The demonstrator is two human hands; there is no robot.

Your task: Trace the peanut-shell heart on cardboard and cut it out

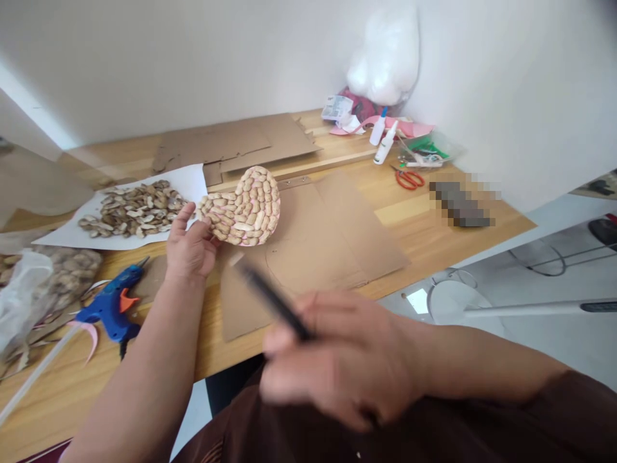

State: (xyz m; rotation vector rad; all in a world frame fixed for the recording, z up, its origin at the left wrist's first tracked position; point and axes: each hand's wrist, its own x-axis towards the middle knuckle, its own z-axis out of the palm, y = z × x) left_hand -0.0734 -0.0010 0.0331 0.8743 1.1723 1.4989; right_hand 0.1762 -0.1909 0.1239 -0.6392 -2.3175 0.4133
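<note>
My left hand (189, 247) holds up a rounded piece covered in glued peanut shells (245, 207), gripping it by its left lobe above the wooden table (434, 222). My right hand (342, 360) is close to the camera and blurred, with its fingers closed around a black pen (270, 296) whose tip points up and left toward the peanut piece. A sheet of brown cardboard (332, 238) with a curved pen line drawn on it lies on the table under both hands.
Loose peanut shells (132, 209) lie on white paper at the left. A blue hot glue gun (113, 308) rests near the front left edge. More cardboard (231, 141), glue bottles (385, 145), red scissors (409, 179) and a plastic bag (385, 54) sit at the back.
</note>
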